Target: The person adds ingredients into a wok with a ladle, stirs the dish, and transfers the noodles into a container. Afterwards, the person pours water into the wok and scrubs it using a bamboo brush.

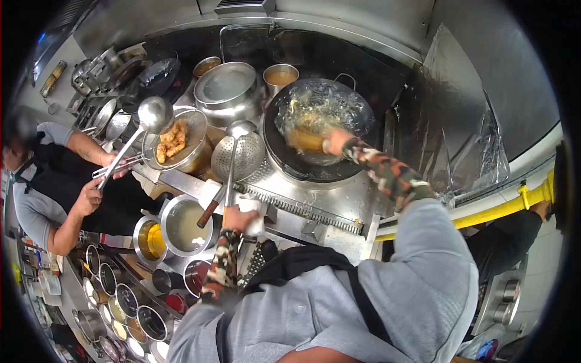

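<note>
My right hand (334, 143) is closed on a tan wok brush (304, 140), blurred by motion. The brush is down inside a large dark wok (279, 158) on the stove, where water splashes and foams. My left hand (239, 220) is closed around the lower end of a long-handled metal ladle (230, 175). A white cloth (255, 222) bunches against that hand. The ladle's bowl lies over a round perforated strainer (247, 158), whose wooden handle (209, 213) points toward me.
At left, a co-worker (66, 175) holds a ladle (155, 115) and tongs beside fried pieces (172, 142) in a strainer. Pots of liquid (281, 75) stand behind. A steel pot (189, 224) and several containers (127, 299) are lower left; a yellow pipe (484, 213) runs right.
</note>
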`<state>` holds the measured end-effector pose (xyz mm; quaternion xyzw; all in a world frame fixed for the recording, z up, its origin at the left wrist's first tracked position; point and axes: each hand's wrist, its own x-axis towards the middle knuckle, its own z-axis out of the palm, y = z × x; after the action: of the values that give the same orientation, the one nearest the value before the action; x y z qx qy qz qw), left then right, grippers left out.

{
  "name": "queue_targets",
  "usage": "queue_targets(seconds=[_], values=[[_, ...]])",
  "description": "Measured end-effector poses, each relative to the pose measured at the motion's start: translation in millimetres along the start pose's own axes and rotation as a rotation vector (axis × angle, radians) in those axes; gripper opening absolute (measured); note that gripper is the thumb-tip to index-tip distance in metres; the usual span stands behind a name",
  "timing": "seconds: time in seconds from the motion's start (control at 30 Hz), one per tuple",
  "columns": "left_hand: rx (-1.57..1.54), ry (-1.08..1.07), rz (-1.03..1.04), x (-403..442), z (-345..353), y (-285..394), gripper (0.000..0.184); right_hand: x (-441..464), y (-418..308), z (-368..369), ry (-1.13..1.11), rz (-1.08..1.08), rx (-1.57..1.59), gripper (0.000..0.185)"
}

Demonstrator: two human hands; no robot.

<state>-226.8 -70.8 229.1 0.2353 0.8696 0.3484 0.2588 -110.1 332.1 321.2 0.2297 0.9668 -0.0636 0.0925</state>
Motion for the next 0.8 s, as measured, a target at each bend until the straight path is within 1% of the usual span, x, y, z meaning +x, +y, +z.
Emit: queue_targets(seconds=[0.03, 0.07, 0.13, 0.17, 0.2, 0.23, 0.27, 0.3, 0.33, 0.37, 0.4, 0.47, 0.5, 0.53, 0.6, 0.63, 0.67, 0.7, 0.73, 0.77, 0.8], values=[[-0.267, -0.117, 0.069, -27, -24, 26, 0.045, -29, -8, -16, -0.031, 0.02, -0.054, 0.029], [-0.767, -0.21, 0.022, -23, -9, 3, 0.042, -53, -15, -39, -0.064, 0.036, -0.112, 0.028], [-1.349, -0.432, -0.018, -37, -15, 20, 0.054, -35, -3, -48, -0.111, 0.189, -0.222, 0.029], [-1.471, -0.493, -0.017, -45, -18, 35, 0.061, -25, -7, -55, -0.012, 0.308, -0.235, 0.031], [-1.596, -0.55, -0.004, -46, -19, 60, 0.069, 12, 19, -39, 0.046, 0.272, -0.073, 0.032], [-1.674, -0.631, -0.001, -39, -13, 67, 0.066, 37, 24, -31, 0.126, 0.305, 0.022, 0.033], [-1.714, -0.686, -0.022, -26, 0, 64, 0.056, 54, 25, -21, 0.198, 0.344, 0.114, 0.035], [-1.537, -0.544, -0.154, -20, 4, 70, 0.045, 67, 18, -3, 0.224, 0.369, 0.188, 0.038], [-1.455, -0.435, -0.214, -12, 16, 78, 0.035, 63, 4, 6, 0.226, 0.354, 0.2, 0.041], [-1.391, -0.511, -0.209, 2, 27, 74, 0.031, 59, -10, 13, 0.228, 0.339, 0.211, 0.045], [-1.324, -0.592, -0.201, 18, 41, 68, 0.026, 38, -28, 8, 0.16, 0.347, 0.301, 0.049], [-1.35, -0.577, -0.271, 37, 61, 59, 0.018, 1, -33, 11, 0.16, 0.069, 0.362, 0.046], [-1.378, -0.594, -0.281, 39, 60, 66, 0.019, -30, -33, -10, 0.063, 0.054, 0.34, 0.047], [-1.398, -0.715, -0.228, 56, 66, 55, 0.02, -50, -23, -24, -0.035, 0.037, 0.316, 0.048], [-1.263, -0.588, -0.447, 44, 46, 102, 0.023, -71, 16, -37, -0.026, 0.028, 0.103, 0.044], [-1.209, -0.54, -0.563, 47, 45, 124, 0.029, -80, 22, -46, 0.004, 0.108, 0.064, 0.043], [-0.922, -0.54, -0.041, 69, 71, 109, 0.028, -90, 19, -58, 0.039, 0.185, 0.03, 0.041], [-0.636, -0.358, 0.409, 91, 97, 94, 0.028, -98, 14, -69, 0.036, 0.174, 0.05, 0.038], [-0.308, -0.341, 0.565, 106, 113, 93, 0.026, -99, 8, -77, 0.036, 0.16, 0.072, 0.036], [0.005, -0.284, 0.726, 122, 130, 90, 0.024, -88, 1, -82, -0.086, 0.132, 0.141, 0.042], [0.063, -0.336, 0.592, 124, 134, 95, 0.023, -70, -4, -78, -0.107, -0.134, 0.05, 0.041]])
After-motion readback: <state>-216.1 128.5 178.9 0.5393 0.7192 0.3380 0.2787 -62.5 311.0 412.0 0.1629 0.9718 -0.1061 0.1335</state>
